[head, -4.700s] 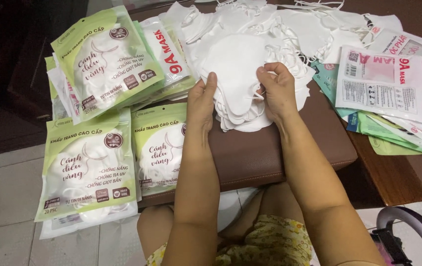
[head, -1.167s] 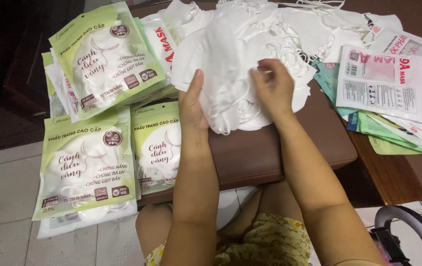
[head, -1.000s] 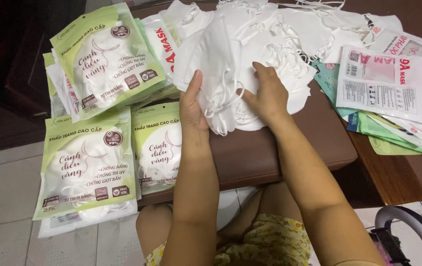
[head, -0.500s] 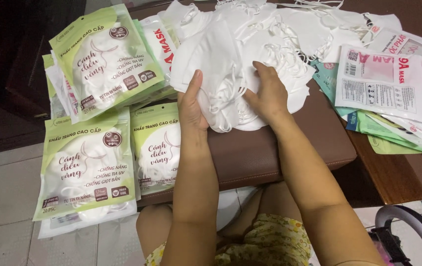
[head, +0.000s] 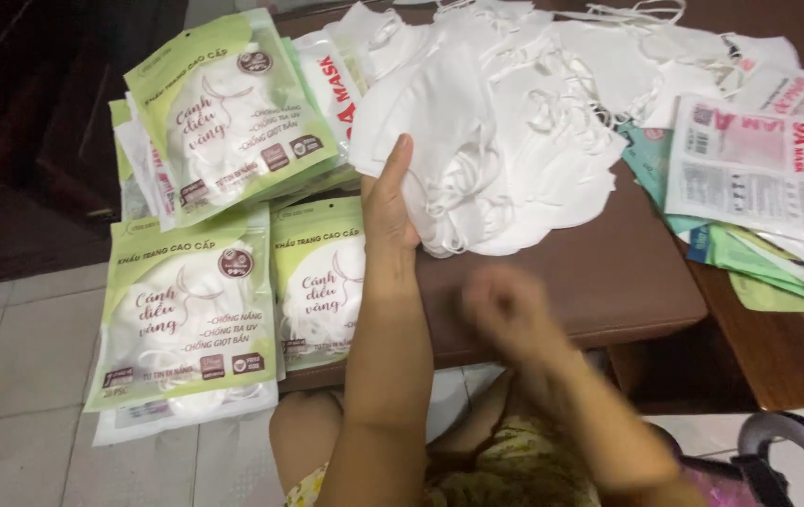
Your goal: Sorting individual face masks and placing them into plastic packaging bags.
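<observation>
A heap of white face masks (head: 514, 141) with thin ear loops lies on a brown table (head: 608, 282). My left hand (head: 390, 202) stands on edge against the heap's left side, fingers straight and together, pressing the masks. My right hand (head: 505, 310) is blurred, off the masks, near the table's front edge over bare brown surface; it seems to hold nothing, and its fingers are too blurred to read.
Green and white filled mask packets (head: 233, 113) are stacked at the table's left, two more packets (head: 186, 310) overhanging the front edge. Flat empty printed pouches (head: 758, 169) lie at the right. A tiled floor (head: 7, 376) lies below left; a pink and grey curved frame (head: 787, 441) shows at the bottom right.
My right hand has left the mask heap and pulled back toward my body. The left hand has stayed against the heap's left side.
</observation>
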